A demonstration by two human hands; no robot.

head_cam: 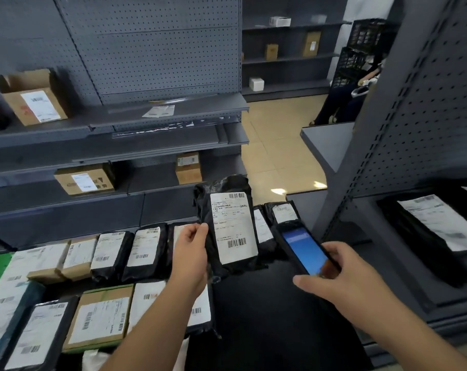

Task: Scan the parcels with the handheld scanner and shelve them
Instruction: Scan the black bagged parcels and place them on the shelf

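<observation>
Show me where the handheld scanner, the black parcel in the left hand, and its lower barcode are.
handheld scanner (304, 247), head view, on its lit screen.
black parcel (227, 188), head view, on its upper plastic.
lower barcode (237, 242), head view, on the bars.

I hold a black plastic parcel (228, 226) upright, its white barcode label facing me. Just right of it, the handheld scanner (303, 247) tilts away, blue screen lit, perhaps aimed at the label.

Label print (231, 226) too small; seated person (356, 95) half hidden behind shelving (403, 108).
</observation>
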